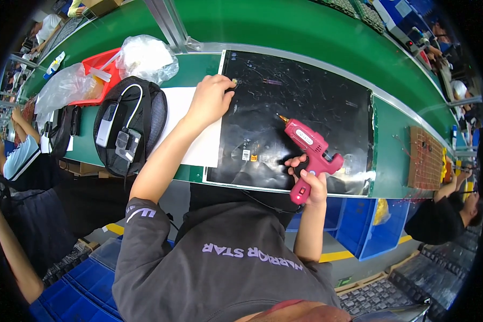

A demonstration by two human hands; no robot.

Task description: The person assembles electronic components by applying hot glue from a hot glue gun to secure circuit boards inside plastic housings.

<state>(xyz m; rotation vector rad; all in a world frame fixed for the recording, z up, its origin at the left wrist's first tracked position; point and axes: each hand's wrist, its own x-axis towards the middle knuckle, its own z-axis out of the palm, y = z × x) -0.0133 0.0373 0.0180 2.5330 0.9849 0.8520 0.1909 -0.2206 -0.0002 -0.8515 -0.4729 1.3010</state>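
My right hand (311, 185) is wrapped round the grip of a dark pink hot glue gun (308, 138). The gun's brass nozzle points up and to the left, over a black mat (306, 91) on the bench. At the mat's far left corner, my left hand (211, 99) has thumb and forefinger close together at a tiny yellowish piece (234, 81). That piece is too small to name. A thin purplish strip (272, 82) lies on the mat to the right of it. White paper (190, 140) lies under my left forearm.
Left of the paper sits a black mesh bag (158, 115) with a white device and cable on it. Behind are a red bin (99, 75) and clear plastic bags (145, 58). A brown board with reddish wires (425, 155) stands at right. Co-workers sit on both sides.
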